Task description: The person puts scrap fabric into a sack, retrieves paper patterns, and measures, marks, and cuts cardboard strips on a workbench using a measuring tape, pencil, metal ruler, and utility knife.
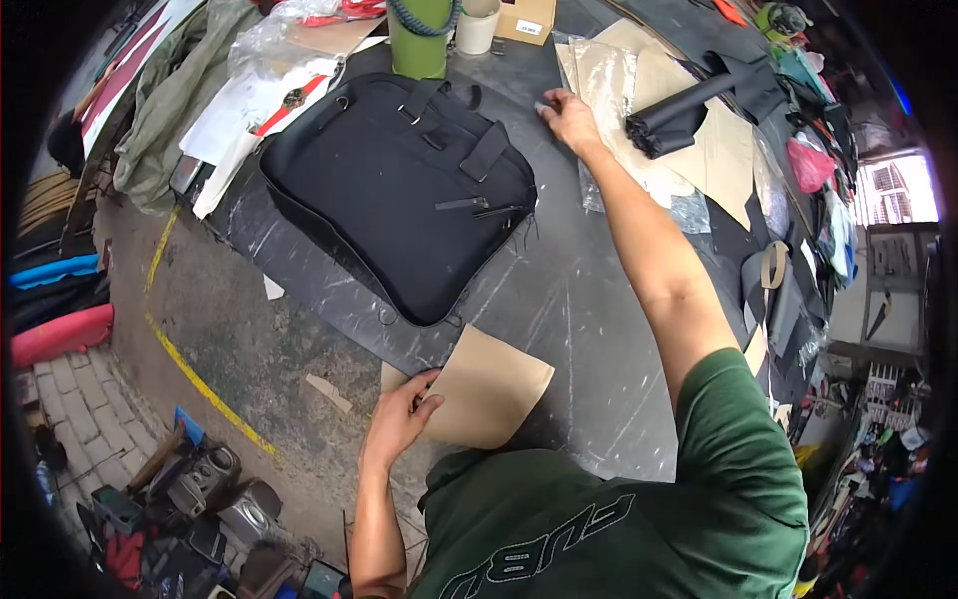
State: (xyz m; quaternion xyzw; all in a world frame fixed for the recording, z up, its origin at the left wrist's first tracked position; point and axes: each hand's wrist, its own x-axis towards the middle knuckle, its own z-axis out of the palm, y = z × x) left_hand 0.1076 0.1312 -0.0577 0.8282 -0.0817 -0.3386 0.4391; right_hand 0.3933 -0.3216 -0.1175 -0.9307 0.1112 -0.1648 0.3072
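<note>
Tan card or stiff paper makes up the sheet [494, 384] at the near edge of the dark worktable [609, 309], bent over in a curve so that its near side drops toward the person's shirt [569, 529]. The left hand [401, 417] grips its left edge, thumb on top; the other fingers are partly covered by the sheet, and how far they reach beneath it cannot be seen. Well apart, toward the far side, the right hand [571, 122] is over the tabletop with its fingers curled in; something pale shows at a fingertip, too small to make out, and whether the hand holds anything I cannot tell. Between and to the left of the hands lies a black bag [389, 200], its near corner just beside the sheet; its underside is out of sight, and the dark fabric makes its seams hard to follow. Right of the right hand, clear plastic [607, 75] covers part of some tan pieces [723, 165], with a black roll [674, 120] lying across them. At the far edge, a green container [419, 45] and a small carton [526, 18] are cut off by the top of the view.
</note>
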